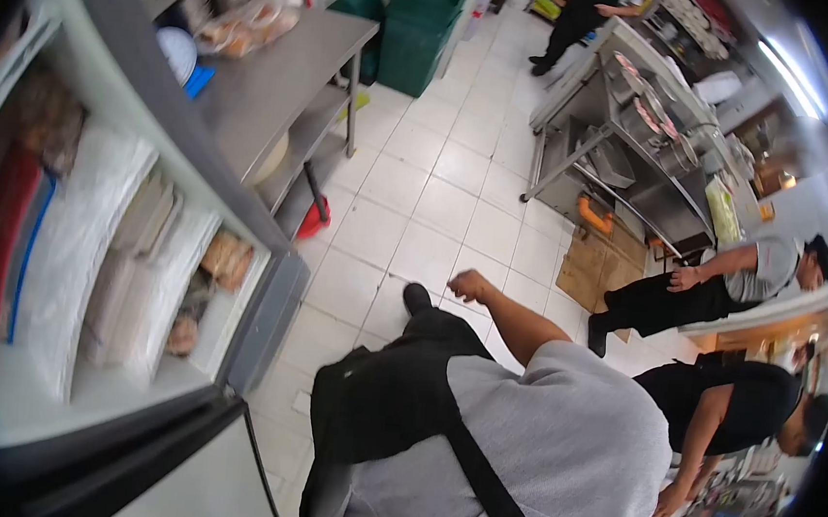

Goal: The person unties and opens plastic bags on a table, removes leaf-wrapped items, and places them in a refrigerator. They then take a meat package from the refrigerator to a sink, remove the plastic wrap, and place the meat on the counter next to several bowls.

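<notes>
My right hand (468, 285) is held out over the white tiled floor (429, 250) with its fingers curled in, and nothing shows in it. It is well apart from everything around it. My left hand does not show. A patch of skin lies at the bottom edge, too cropped to identify. To the left, a fridge (285, 316) stands open, its shelves holding a red item (9, 236), pale stacked containers (124, 294) and bagged food (226, 260). My black apron and grey shirt fill the lower middle.
A steel table (263, 81) bears a plastic bag of food (252, 30). Green bins (422, 31) stand beyond it. On the right are a steel rack (587, 160), flattened cardboard (598, 263) and two people (704, 286), (713, 408). Another person (573, 28) stands at the top.
</notes>
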### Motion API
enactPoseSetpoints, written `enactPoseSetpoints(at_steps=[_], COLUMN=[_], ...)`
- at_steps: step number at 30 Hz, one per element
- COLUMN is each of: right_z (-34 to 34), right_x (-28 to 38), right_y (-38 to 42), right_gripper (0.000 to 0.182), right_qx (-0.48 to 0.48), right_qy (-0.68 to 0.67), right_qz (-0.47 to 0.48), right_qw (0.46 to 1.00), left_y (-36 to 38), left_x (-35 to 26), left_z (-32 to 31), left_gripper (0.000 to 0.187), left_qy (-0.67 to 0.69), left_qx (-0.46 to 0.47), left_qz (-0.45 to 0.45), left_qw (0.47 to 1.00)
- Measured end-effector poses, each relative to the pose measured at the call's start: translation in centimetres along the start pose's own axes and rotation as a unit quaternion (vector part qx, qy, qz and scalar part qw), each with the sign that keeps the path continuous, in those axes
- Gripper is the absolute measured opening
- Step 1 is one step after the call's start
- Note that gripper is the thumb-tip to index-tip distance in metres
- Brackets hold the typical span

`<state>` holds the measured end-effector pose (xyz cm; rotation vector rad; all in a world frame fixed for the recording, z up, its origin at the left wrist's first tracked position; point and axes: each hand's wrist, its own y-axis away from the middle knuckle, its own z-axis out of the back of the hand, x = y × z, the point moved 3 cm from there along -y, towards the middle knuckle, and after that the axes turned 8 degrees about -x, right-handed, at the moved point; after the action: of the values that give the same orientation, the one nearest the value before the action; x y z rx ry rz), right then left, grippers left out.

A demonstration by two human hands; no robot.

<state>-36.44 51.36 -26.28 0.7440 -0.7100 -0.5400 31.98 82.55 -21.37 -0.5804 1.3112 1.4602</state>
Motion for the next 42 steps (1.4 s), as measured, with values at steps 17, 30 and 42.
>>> enactPoseSetpoints(at_steps=[17, 30, 42], right_z=[4.0, 25.3, 36.3], right_x=[-24.5, -37.6, -50.7], right_y=[-6.7, -8.8, -5.3], right_gripper=[0.007, 0.022, 0.024], right_qx=[0.106, -0.118, -0.251], right_qy=[-0.049, -0.377, -0.566], right_qz=[-0.013, -0.198, -0.208], right_qw=[0.993, 0.897, 0.757], left_y=[24.7, 46.0, 75.1], left_x=[3.1, 11.3, 4.3], left_z=[-35.0, -49.8, -82.1], left_gripper=[0.033, 0.030, 0.045], left_qy=[-0.257, -0.370, -0.420], left_qx=[0.428, 0.459, 0.646], left_qz=[-0.007, 0.024, -0.192], left_qw=[0.866, 0.808, 0.607])
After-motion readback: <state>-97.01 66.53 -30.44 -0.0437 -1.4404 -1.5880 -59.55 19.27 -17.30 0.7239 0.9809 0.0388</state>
